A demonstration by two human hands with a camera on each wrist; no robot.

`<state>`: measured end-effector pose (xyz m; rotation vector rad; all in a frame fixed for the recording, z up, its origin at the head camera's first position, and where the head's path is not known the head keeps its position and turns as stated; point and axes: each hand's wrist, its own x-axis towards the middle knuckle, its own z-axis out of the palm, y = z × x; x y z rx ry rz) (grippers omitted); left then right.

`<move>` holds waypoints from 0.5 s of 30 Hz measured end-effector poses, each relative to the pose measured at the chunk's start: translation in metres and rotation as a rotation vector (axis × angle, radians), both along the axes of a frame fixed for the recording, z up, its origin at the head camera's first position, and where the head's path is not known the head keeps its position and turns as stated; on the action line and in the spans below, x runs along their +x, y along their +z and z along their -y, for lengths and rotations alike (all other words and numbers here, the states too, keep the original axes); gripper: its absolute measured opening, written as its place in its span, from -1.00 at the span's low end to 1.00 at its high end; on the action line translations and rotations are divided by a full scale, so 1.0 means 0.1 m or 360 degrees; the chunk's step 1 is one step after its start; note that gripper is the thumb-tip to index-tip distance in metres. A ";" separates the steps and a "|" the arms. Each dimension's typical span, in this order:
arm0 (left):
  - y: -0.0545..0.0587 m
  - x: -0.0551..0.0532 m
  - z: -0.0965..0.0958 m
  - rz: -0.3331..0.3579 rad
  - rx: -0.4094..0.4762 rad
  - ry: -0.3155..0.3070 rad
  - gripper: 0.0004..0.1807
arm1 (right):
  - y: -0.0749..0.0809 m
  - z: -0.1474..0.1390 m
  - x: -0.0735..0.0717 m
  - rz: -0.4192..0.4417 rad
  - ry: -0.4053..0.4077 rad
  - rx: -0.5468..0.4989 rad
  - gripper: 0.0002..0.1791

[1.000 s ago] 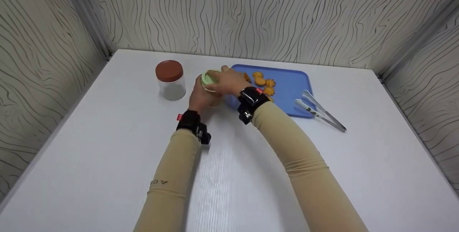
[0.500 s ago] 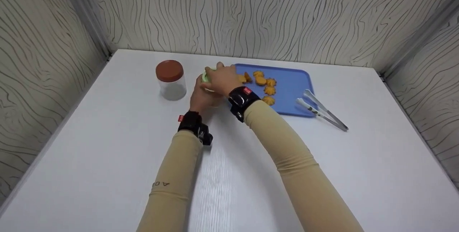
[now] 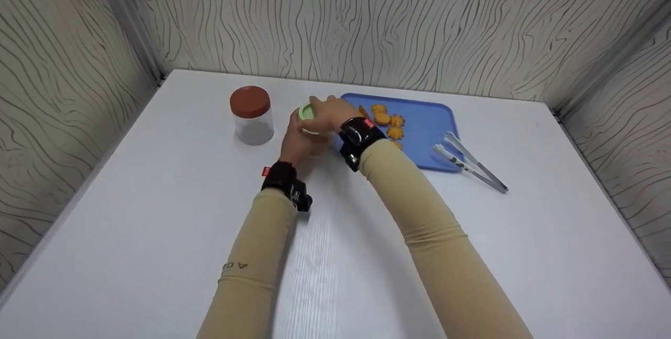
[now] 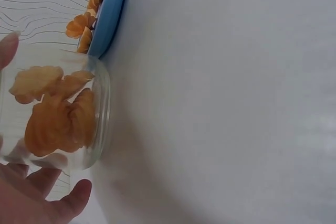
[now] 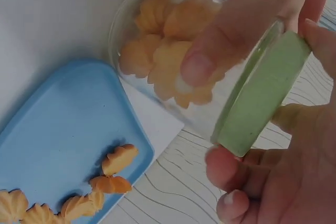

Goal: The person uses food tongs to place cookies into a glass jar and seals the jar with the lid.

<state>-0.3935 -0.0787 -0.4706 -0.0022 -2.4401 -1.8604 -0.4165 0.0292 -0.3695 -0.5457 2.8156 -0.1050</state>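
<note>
A clear jar (image 4: 103, 114) with several orange-brown, ridged cookies (image 5: 152, 17) inside stands at the left edge of the blue tray (image 3: 427, 113). My left hand (image 3: 296, 142) grips the jar round its side, and its thumb presses on the glass in the right wrist view. A pale green lid (image 5: 265, 95) sits at the jar's mouth. Over it, my right hand (image 3: 335, 113) holds the lid by its rim, fingers spread round the edge. From the head view both hands hide most of the jar.
More cookies (image 3: 396, 133) lie on the tray's left half. Tongs (image 3: 472, 163) with pale tips and metal arms lean over its front right corner. Left of the hands stands another clear jar (image 3: 254, 130) with a red-brown lid (image 3: 250, 101). A wood-patterned wall (image 3: 335, 19) rises behind the table.
My right hand first turned and shifted left over the lid, then turned part of the way back, baring more of the green top. The left hand stays round the jar.
</note>
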 end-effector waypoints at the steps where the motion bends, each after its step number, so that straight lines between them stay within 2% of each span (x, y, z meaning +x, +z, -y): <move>1: 0.00 0.00 -0.01 -0.0006 0.0007 -0.0002 0.11 | 0.00 0.00 0.00 -0.0021 -0.0005 0.0003 0.00; 5: -0.02 -0.03 -0.02 -0.0006 -0.0053 0.0001 0.09 | -0.06 0.06 0.02 -0.0240 -0.0062 0.0067 -0.08; 9: -0.01 -0.04 -0.01 -0.0002 -0.0162 0.0007 0.12 | -0.14 0.16 0.07 -0.0452 -0.0199 0.0141 -0.16; 11: -0.01 -0.03 0.00 -0.0028 -0.0213 0.0007 0.13 | -0.17 0.21 0.09 -0.0527 -0.0262 0.0181 -0.13; 13: -0.01 -0.02 0.00 -0.0081 -0.0260 0.0007 0.11 | -0.22 0.24 0.09 -0.0560 -0.0310 0.0177 -0.09; 15: -0.01 -0.01 0.00 -0.0141 -0.0298 -0.0001 0.07 | -0.27 0.25 0.07 -0.0508 -0.0335 0.0093 -0.04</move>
